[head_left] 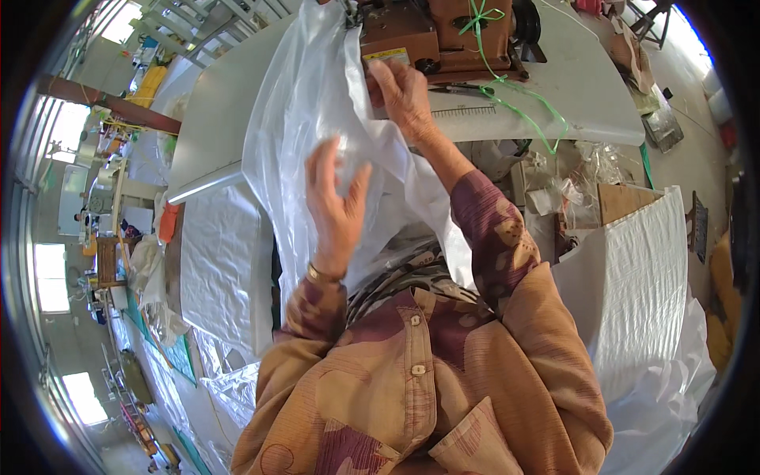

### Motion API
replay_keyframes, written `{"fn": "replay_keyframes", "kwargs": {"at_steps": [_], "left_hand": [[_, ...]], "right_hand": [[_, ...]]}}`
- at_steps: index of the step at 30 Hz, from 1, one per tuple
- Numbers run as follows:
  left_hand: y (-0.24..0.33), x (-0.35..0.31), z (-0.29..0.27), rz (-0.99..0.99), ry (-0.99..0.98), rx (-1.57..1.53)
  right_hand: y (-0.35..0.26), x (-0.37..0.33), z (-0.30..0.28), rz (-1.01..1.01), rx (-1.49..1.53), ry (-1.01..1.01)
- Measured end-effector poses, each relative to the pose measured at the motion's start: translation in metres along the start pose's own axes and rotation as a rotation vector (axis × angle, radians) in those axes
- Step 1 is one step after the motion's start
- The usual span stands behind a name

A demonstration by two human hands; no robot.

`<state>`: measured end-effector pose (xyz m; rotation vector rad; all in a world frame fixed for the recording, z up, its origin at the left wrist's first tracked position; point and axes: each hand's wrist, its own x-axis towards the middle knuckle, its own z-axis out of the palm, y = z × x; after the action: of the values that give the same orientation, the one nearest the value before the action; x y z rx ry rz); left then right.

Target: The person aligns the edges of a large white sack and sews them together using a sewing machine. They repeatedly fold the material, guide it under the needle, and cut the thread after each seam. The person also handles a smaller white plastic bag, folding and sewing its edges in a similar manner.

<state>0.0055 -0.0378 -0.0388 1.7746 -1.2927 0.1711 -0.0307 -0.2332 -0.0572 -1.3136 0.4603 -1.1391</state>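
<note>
A long translucent white plastic sheet (289, 150) runs from under the presser foot of a brown sewing machine (400, 36), over the table edge and down to my lap. My right hand (402, 99) is just in front of the machine, its fingers curled closed at the sheet's folded edge; the fingertips are partly hidden. Nearer to me, my left hand (336, 206) hovers over the sheet, slightly blurred, with thumb and fingers apart and nothing in them. A bracelet (323, 275) circles my left wrist.
The pale sewing table (570, 95) carries a printed ruler scale (467, 111) and a small dark tool (459, 89). Green string (538, 103) hangs from the machine. White sheeting covers panels at left (226, 261) and right (641, 277). Clear plastic scraps (586, 178) lie at the right.
</note>
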Motion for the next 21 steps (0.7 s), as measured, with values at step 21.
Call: {"fn": "replay_keyframes", "kwargs": {"at_steps": [21], "left_hand": [[0.018,-0.126,-0.145,-0.411,0.157,-0.508]], "right_hand": [[-0.028,-0.181,0.037,0.583,0.588,-0.262]]}}
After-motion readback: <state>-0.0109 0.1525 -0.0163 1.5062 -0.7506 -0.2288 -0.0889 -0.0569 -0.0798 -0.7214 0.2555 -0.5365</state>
